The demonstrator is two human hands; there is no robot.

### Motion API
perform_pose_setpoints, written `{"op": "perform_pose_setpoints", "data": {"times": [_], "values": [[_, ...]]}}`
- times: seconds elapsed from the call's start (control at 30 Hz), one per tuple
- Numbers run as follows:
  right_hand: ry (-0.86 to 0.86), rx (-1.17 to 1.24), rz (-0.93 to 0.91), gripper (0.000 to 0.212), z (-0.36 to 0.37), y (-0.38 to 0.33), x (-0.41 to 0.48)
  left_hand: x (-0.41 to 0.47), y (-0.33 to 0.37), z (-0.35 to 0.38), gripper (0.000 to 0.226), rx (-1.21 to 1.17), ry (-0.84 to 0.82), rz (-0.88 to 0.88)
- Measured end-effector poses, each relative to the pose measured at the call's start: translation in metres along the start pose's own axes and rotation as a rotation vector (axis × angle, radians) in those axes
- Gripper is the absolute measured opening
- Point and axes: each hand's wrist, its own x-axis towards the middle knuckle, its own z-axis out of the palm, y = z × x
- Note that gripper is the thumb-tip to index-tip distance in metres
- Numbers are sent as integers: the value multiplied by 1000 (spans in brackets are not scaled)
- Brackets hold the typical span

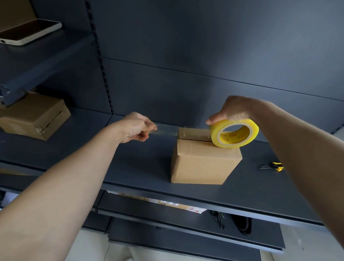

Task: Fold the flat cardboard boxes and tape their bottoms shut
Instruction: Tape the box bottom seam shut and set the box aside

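cardboard box [203, 165] stands on the dark shelf [138, 169], flaps closed, inside hidden. right hand [236, 110] curls round the yellow tape roll [232, 135] atop it. left hand [137, 127] pinches the clear tape strip [167, 130] stretched past its left edge.

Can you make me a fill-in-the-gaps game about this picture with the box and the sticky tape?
The right hand holds a tape roll coloured ____. The roll sits on ____ of the cardboard box. The left hand pinches the end of the tape strip beyond the box's ____ side. The cutter lies on the shelf at the box's ____ side.
Missing words: yellow, top, left, right.
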Motion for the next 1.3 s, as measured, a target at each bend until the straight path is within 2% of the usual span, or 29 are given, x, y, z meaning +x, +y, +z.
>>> {"op": "perform_pose_setpoints", "data": {"times": [0.2,0.4,0.57,0.9,1.0,1.1,1.23,1.3], "values": [[-5,-1,4,54,0,-1,0,2,-6,2,5,73,32,-10],[-9,-6,2,55,1,-3,3,8,-34,16,16,14,-8,-47],[-3,-2,6,53,3,-5,2,21,-52,38,20,76,49,-48],[9,7,-7,52,4,-4,0,34,-54,78,28,7,37,-97],[11,8,-7,53,4,-4,-1,35,-52,87,22,5,42,-126],[9,-1,-12,54,4,-3,0,36,-51,91,6,16,55,-162],[3,1,-22,54,4,-3,2,33,-60,91,27,132,33,-229],[6,-1,-25,55,4,-2,3,34,-59,92,29,142,105,-239]]}}
